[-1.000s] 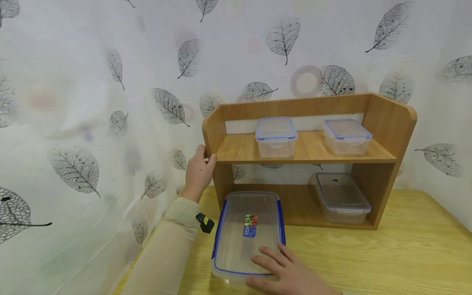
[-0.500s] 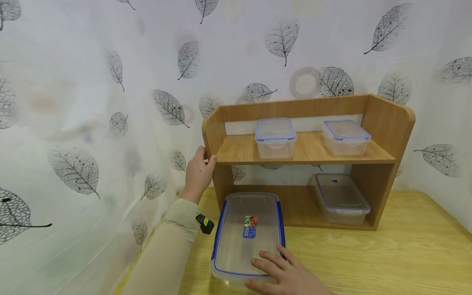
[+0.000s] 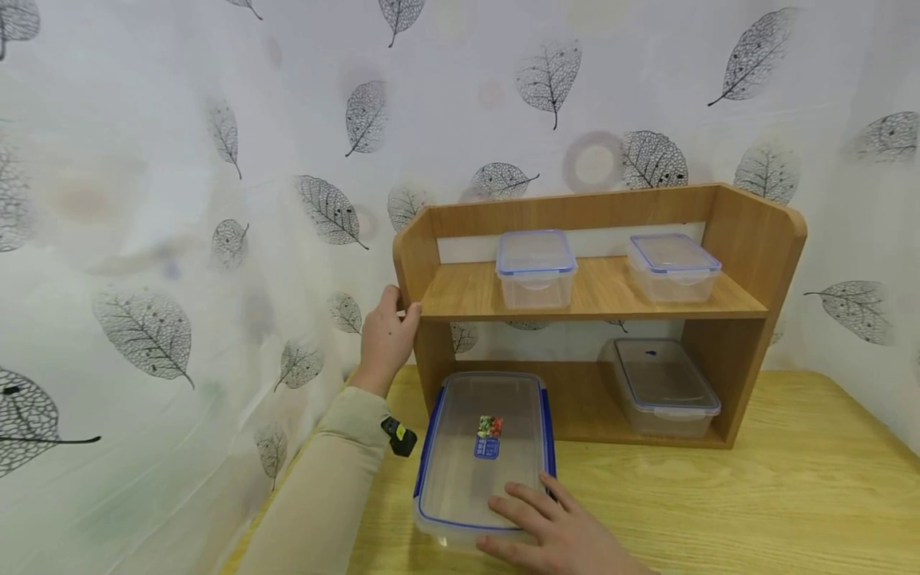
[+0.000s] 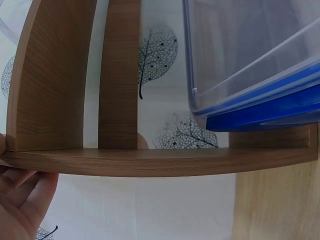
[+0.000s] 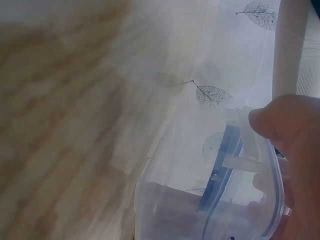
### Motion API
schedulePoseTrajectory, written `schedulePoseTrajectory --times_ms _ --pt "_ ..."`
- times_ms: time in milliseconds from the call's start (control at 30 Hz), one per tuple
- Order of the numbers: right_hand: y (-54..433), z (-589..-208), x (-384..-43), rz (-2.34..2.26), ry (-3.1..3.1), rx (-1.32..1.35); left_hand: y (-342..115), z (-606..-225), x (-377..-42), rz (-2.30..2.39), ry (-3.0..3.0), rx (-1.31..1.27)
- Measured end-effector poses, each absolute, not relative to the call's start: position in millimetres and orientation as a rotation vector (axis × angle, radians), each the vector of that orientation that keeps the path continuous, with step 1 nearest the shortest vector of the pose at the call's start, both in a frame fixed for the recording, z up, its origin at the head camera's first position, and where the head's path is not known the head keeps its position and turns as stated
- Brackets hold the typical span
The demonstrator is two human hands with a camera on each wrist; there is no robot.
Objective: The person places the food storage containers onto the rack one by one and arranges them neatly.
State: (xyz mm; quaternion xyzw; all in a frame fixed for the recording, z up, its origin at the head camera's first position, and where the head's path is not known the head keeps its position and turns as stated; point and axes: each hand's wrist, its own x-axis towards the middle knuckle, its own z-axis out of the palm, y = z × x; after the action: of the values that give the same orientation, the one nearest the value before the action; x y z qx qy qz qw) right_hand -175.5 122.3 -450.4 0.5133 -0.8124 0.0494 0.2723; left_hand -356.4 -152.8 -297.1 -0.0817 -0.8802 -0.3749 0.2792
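Note:
My left hand (image 3: 386, 339) grips the left side panel of a wooden two-tier desktop shelf (image 3: 596, 291); its fingers also show in the left wrist view. A large clear food container (image 3: 460, 487) with blue side clips and a sticker on its lid lies in front of the lower left opening. Its far end reaches the opening. My right hand (image 3: 557, 531) holds the container at its near right corner, with fingers spread over the lid. In the right wrist view the thumb (image 5: 270, 120) is at the rim, and other fingers show through the clear plastic.
Two small lidded containers, one left (image 3: 537, 267) and one right (image 3: 674, 267), stand on the upper tier. A larger lidded container (image 3: 664, 387) sits at the lower right. Beneath is a wooden table (image 3: 805, 487), with a leaf-patterned curtain (image 3: 180, 255) behind and to the left.
The far end of the large container has shifted slightly upward in the head view, with the right hand still on it. The left hand stays on the shelf's side panel.

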Motion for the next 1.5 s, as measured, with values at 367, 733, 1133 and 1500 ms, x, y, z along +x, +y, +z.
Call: schedulePoseTrajectory --times_ms 367,733,1133,1500 --pt "125 -450 -189 0.196 -2.115 1.382 -152 -297 -357 -0.999 -2.364 -0.230" --pt "127 -441 -195 0.142 -2.222 1.373 -152 -297 -358 -0.991 -2.354 -0.233" --pt "129 -441 -202 0.197 -2.266 1.372 -153 -298 -358 -0.998 -2.366 -0.216" --pt "128 -441 -210 0.227 -2.331 1.346 -153 -298 -357 -1.005 -2.363 -0.218"
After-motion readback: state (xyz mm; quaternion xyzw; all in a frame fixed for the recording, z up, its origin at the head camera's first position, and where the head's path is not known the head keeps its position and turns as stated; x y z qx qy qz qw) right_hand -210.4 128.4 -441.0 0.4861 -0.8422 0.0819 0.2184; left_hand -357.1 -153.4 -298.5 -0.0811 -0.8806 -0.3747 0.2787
